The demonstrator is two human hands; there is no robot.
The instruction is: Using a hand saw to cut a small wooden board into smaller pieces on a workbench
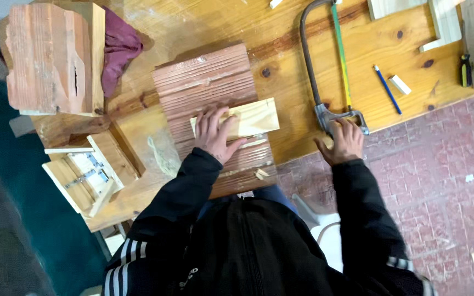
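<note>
Pine offcut (242, 119) under left hand (214, 133)

Soft, even light falls on the varnished yellow pine tabletop (281, 33), bright without glare. Shadows are short and faint, darkest under the crumpled maroon cloth (117, 46) near its far left corner. The picture is slightly soft throughout; the left margin sinks into dim, blurred teal.
</note>
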